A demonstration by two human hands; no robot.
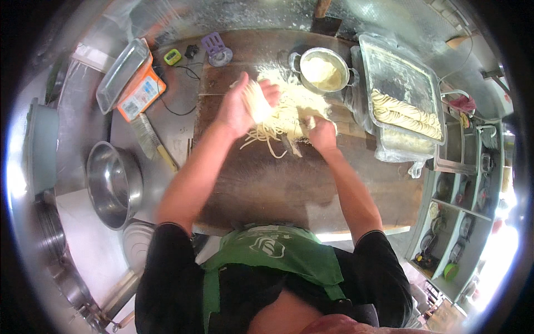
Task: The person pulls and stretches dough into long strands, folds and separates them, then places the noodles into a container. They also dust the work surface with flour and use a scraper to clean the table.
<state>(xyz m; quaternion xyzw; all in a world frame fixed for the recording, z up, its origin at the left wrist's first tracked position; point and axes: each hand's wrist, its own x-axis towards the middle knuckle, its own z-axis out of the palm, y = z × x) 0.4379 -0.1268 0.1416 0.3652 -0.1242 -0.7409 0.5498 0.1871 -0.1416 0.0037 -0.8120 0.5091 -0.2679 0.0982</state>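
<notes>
My left hand (pixel 235 109) is raised over the board with pale strands lying across its palm, partly blurred. Beneath it, a loose heap of floured fresh noodles (pixel 288 115) spreads over the wooden board (pixel 258 183), with a few ends trailing toward me. At the right side of the heap, my right hand (pixel 323 133) is curled with pale dough showing at its thumb and a strand along its outer side. White flour (pixel 311 98) covers the wood behind the noodles. A two-handled metal pot (pixel 324 70) holding flour stands just beyond.
On the right, a clear tray (pixel 402 85) holds folded noodle bundles (pixel 406 115). To the left are an orange scale (pixel 142 94) with a metal pan, a brush (pixel 156 144), a steel bowl (pixel 114 185) and a green timer (pixel 172 57). A purple slotted holder (pixel 213 44) stands behind.
</notes>
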